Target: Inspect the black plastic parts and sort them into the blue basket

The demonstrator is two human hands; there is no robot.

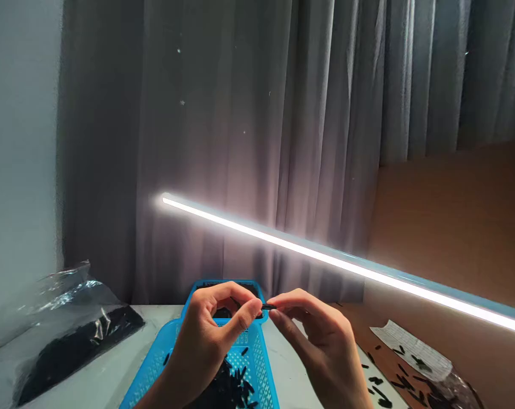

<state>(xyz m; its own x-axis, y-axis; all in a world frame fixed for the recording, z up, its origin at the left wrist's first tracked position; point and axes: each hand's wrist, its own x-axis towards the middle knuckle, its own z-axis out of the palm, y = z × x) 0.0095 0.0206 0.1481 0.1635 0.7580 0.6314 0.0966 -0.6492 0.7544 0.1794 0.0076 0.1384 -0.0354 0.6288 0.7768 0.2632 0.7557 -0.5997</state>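
Between the fingertips of both hands is a small black elongated piece (268, 307), too small to name more exactly. My left hand (214, 335) pinches its left end with thumb and forefinger. At its right end, my right hand (317, 338) pinches it the same way. Both hands are raised over the blue plastic basket (263, 363), which holds many loose black pieces (229, 386) of similar shape. Behind it stands a second blue basket (263, 314), also with dark contents and partly hidden by my left hand.
A clear plastic bag (82, 335) with black contents lies on the white table (150, 329) at left. More black pieces (404, 380) and a paper sheet (414, 346) lie at right. A bright tube light (300, 247) slants across, before a grey curtain (223, 142).
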